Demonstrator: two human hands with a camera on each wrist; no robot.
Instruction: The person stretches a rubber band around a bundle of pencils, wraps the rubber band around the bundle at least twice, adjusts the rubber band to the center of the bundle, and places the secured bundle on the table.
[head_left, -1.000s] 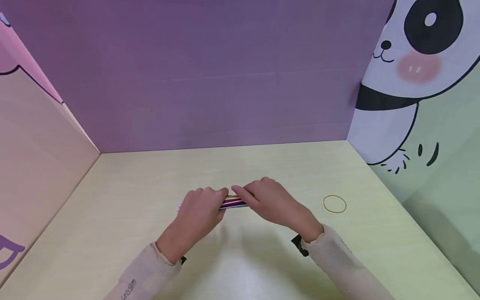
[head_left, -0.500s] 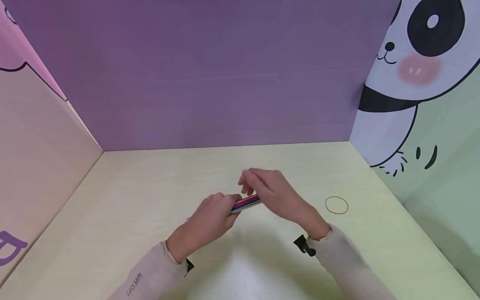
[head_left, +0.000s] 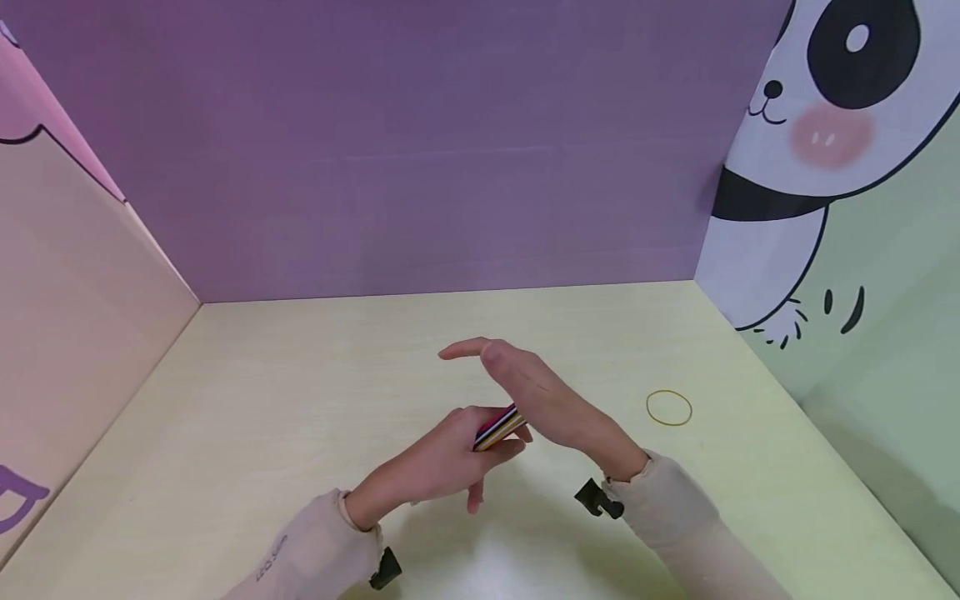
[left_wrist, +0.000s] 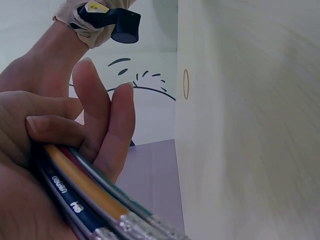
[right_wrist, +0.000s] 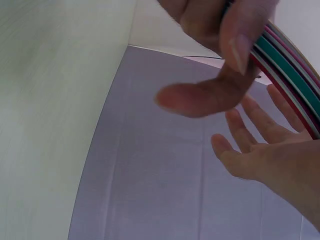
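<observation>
A bundle of pencils [head_left: 500, 428] in several colours slants up to the right between the hands. My left hand [head_left: 442, 458] holds it, with the thumb along the near side. In the left wrist view, the fingers of the left hand [left_wrist: 17, 160] curl round the pencils [left_wrist: 82, 185], whose metal-banded ends point toward the camera. My right hand [head_left: 543, 396] is at the bundle's other end, which it hides in the head view. In the right wrist view, the right hand [right_wrist: 272, 142] has its fingers spread beside the pencils [right_wrist: 290, 72]; whether the palm touches them I cannot tell.
A thin yellow rubber band [head_left: 669, 425] lies on the pale table [head_left: 300, 375], right of the hands. A purple wall [head_left: 450, 167] stands at the back. Side panels rise at left and right, the right one [head_left: 885, 333] with a panda drawing.
My right hand has let go of the pencils and straightened its fingers. The left hand has turned over with the bundle, moving right and nearer, and the pencils slope more. The rubber band stays put.
</observation>
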